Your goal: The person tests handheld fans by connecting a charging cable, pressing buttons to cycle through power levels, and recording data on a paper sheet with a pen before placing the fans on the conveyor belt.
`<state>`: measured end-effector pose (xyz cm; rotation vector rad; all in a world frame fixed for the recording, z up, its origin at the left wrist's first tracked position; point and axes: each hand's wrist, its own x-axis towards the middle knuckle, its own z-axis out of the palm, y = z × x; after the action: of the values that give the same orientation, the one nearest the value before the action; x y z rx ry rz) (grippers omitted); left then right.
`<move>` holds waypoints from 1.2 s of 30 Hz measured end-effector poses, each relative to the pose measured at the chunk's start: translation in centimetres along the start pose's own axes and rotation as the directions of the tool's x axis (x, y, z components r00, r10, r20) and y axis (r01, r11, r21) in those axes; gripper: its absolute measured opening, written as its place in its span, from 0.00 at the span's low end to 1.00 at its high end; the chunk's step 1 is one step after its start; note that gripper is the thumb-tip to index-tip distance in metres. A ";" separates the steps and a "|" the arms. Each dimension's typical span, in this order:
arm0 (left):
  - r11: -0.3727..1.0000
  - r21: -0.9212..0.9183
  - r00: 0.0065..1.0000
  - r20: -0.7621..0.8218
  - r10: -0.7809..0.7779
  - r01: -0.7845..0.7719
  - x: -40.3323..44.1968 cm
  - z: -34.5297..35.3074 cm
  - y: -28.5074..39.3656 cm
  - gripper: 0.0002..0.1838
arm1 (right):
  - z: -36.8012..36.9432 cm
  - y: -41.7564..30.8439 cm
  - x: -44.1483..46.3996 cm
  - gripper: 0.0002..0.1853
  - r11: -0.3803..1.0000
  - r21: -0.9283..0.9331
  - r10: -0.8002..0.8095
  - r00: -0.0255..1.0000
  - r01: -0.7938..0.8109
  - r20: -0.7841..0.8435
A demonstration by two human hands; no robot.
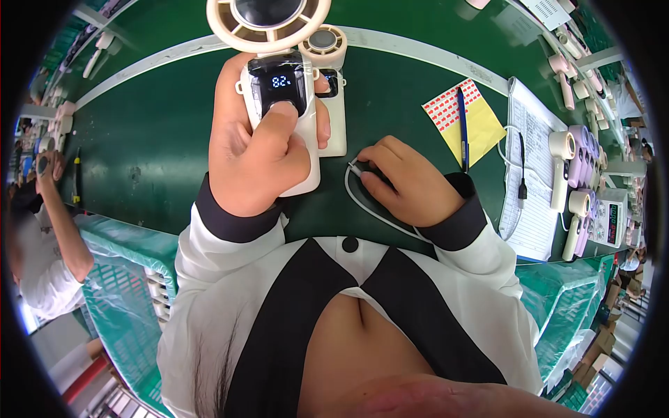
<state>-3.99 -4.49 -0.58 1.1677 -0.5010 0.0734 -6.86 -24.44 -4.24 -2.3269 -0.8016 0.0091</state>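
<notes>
My left hand (251, 157) is wrapped round a white handheld fan (280, 68), held upright over the green bench. Its thumb presses on the dark front panel, where lit digits read 82. Behind it a second handheld fan (336, 122) of the same kind lies on the bench, partly hidden by the first fan and my fingers. To the right, my right hand (411, 182) is closed, its fingertips pinching a pale charging cable (361, 207) close to the plug end. The cable loops back under my right wrist.
A yellow sticker sheet (481, 132) with a blue pen (463, 129) lies right of my hands. Beyond are written papers (533, 216), a black-tipped cable (523, 184) and several fans (559, 171). Green baskets (122, 285) flank me. A co-worker's arm (66, 223) is at far left.
</notes>
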 end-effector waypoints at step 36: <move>0.990 -0.138 0.999 -0.038 0.014 -0.019 0.0 0.1 0.4 0.37 | -0.2 0.0 0.0 0.11 0.998 -0.011 0.066 0.996 -0.065 0.064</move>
<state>-4.12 -4.42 -0.25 1.0250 -0.4760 0.0736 -6.80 -24.54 -4.04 -2.3713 -0.7582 0.1099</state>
